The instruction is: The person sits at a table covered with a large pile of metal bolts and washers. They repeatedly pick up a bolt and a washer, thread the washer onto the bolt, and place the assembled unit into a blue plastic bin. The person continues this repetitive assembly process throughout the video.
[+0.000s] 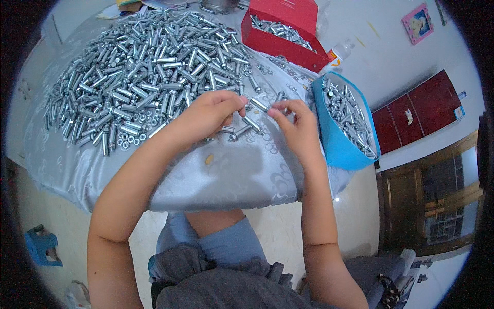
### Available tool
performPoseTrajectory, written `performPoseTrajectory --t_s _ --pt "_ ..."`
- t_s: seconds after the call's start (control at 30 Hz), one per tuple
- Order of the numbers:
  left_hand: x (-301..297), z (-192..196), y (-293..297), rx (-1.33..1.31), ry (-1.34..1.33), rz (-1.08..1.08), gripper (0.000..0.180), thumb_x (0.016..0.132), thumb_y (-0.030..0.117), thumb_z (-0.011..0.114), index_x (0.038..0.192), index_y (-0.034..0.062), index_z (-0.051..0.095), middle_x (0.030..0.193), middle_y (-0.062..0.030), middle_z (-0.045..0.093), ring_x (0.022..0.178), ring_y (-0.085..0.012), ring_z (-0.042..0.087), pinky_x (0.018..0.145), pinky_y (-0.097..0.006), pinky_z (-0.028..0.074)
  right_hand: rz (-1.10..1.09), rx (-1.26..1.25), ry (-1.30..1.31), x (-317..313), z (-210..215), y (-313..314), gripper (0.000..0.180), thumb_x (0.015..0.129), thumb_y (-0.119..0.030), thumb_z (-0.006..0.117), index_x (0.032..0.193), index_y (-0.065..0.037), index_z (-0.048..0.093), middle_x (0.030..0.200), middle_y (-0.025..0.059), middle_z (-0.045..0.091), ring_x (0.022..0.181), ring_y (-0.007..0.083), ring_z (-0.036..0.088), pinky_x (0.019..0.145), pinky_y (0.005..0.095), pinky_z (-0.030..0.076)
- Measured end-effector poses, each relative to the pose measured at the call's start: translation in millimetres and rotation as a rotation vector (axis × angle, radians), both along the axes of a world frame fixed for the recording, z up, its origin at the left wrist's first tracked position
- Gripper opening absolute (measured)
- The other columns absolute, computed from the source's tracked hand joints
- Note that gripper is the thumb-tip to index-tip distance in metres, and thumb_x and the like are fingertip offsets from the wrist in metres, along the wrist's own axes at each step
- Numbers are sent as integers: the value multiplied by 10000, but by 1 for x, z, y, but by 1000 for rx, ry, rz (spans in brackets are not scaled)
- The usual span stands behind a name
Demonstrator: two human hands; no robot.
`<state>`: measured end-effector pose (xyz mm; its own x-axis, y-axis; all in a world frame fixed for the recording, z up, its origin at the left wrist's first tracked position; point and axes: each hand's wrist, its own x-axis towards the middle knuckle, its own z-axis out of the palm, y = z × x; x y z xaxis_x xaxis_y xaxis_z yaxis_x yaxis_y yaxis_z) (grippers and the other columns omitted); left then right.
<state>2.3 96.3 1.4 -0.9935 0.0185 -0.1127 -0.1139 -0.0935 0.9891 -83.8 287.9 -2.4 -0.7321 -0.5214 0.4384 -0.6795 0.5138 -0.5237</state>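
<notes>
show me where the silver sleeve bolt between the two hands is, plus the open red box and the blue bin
silver sleeve bolt (259, 104): head view, middle of its cylindrical sleeve
red box (280, 48): head view, outer front wall
blue bin (332, 147): head view, outer side wall

Metal bolt (259, 104): silvery, shiny, short and cylindrical, body looks smooth. Sits between the two hands, over the grey patterned tablecloth (177, 183). Slanted in view: upper-left end toward left hand (211, 114) fingertips, lower-right end at right hand (297, 123) thumb and forefinger. Right fingertips pinch that end. Can't tell if left fingertips touch the bolt or hold some small part beside it. End details too small to make out. Similar loose bolt (252, 124) lies just below, slanted much the same way.
</notes>
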Motion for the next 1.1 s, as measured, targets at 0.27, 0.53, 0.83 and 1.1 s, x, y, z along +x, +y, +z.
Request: performPoseTrajectory --t_s 0.27,0.53,0.83,1.1 --pt "-5 -9 -9 174 -16 97 322 853 356 417 755 73 535 444 64 302 341 -56 234 334 -217 167 417 -380 -513 7 20 -64 175 767 -47 594 928 19 605 786 68 614 699 98 564 636 216 448" --pt "-2 -7 -8 149 -21 131 375 862 407 392 747 76 525 466 50 319 360 -61 251 345 -224 182 450 -508 -638 5 3 -62 177 746 -39 614 916 8 616 814 64 613 734 114 572 648 214 444" --pt "-10 -26 -11 -516 439 515 288 884 267 373 856 -2 471 693 -182 553 650 -328 546 583 -376 410 424 -409 -402 8 -4 -62 132 746 -115 626 852 -36 634 818 49 603 702 104 533 603 232 417" --pt "-6 -19 -8 -704 492 515 221 883 209 363 902 9 455 709 -206 564 675 -387 546 582 -437 414 320 -286 -304 10 6 -55 119 727 -145 648 768 -43 603 656 22 530 563 112 461 511 244 370"
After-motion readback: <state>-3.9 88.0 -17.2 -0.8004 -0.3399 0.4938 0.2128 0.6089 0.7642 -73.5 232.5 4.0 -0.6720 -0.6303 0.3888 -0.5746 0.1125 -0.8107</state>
